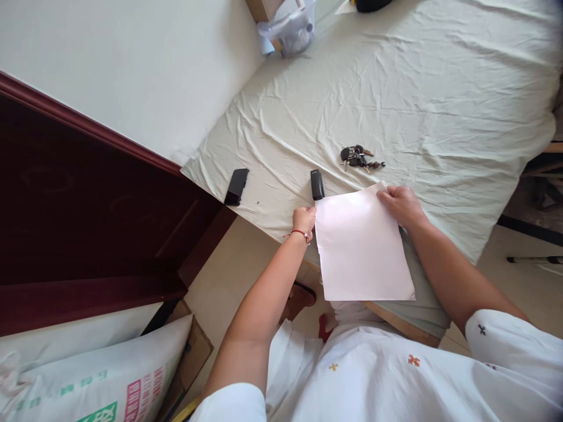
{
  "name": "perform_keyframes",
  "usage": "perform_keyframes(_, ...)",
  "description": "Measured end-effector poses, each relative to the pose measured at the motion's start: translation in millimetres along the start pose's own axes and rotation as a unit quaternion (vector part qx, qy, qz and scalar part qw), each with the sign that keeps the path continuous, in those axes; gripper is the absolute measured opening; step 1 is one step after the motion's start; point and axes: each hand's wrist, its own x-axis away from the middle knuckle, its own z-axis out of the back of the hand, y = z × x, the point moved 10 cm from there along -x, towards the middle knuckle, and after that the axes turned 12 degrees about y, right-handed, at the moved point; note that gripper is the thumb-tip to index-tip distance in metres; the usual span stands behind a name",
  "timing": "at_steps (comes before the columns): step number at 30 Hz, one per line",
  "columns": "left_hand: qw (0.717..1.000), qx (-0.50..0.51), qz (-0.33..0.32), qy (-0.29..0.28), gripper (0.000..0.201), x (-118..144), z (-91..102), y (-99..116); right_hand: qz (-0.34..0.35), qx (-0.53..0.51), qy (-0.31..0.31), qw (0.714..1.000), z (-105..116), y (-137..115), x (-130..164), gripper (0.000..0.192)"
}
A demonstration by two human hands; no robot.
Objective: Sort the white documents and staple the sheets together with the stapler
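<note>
Apart, left grip [304, 220] and right grip [403, 205] on opposite paper [363, 249] sides.

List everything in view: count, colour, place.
cloth: one, pale green, centre
paper: one visible sheet, pinkish white, centre
stapler: one, black, on cloth beyond paper
flat device: one, black, on cloth, left
key bunch: one, mostly dark, on cloth
plastic container: one, clear, top
box: one, brown, top edge
partial object: one, black, top edge
wall: one, white, upper left
wooden panel: one, dark red, left
sack: one, white, lower left
cardboard: one, brown, beside sack
floor: one, beige, lower centre
shirt: one, white, bottom
bracelet: one, red, left of paper
left grip: one, bare, paper's left edge
right grip: one, bare, paper's upper right
</note>
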Motion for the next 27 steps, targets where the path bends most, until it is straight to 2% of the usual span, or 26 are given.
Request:
perform_keyframes(4, 0.999, -0.025, -0.041, 0.021, 0.007, -1, 12.0, 10, 0.005, 0.041, 0.028, 0.999, 7, -1, 0, 0.025)
perform_keyframes(5, 0.996, -0.039, -0.078, 0.034, 0.004, -1, 17.6, 20, 0.004, 0.048, 0.029, 0.998, 7, -2, 0, 0.025)
perform_keyframes(6, 0.988, -0.058, -0.132, 0.049, 0.011, 0, 23.1, 33, 0.002, 0.053, 0.028, 0.998, 7, -2, 1, 0.026)
perform_keyframes(8, 0.955, -0.101, -0.271, 0.061, 0.031, 10, 28.2, 65, -0.001, 0.057, 0.027, 0.998, 7, -3, 2, 0.026)
perform_keyframes(9, 0.932, -0.121, -0.337, 0.050, 0.041, 18, 26.1, 79, -0.002, 0.056, 0.026, 0.998, 7, -4, 2, 0.026)
perform_keyframes(10, 0.911, -0.138, -0.388, 0.028, 0.049, 26, 21.5, 88, -0.003, 0.053, 0.026, 0.998, 7, -4, 2, 0.026)
perform_keyframes(12, 0.877, -0.175, -0.447, -0.027, 0.057, 37, 9.5, 95, -0.004, 0.044, 0.025, 0.999, 6, -3, 2, 0.026)
perform_keyframes(14, 0.856, -0.219, -0.465, -0.056, 0.057, 42, 0.7, 92, -0.005, 0.037, 0.024, 0.999, 5, -2, 1, 0.026)
perform_keyframes(18, 0.839, -0.265, -0.472, -0.055, 0.055, 45, -4.5, 79, -0.019, 0.049, 0.026, 0.998, 6, 2, 1, 0.027)
perform_keyframes(21, 0.835, -0.270, -0.476, -0.056, 0.059, 48, -6.4, 74, -0.030, 0.061, 0.022, 0.997, 6, 4, 0, 0.028)
perform_keyframes(24, 0.833, -0.271, -0.478, -0.063, 0.055, 48, -8.6, 80, -0.033, 0.056, 0.018, 0.998, 4, 5, -1, 0.026)
perform_keyframes(27, 0.849, -0.247, -0.461, -0.073, 0.050, 43, -6.1, 87, -0.021, 0.025, 0.002, 0.999, 1, 2, 0, 0.026)
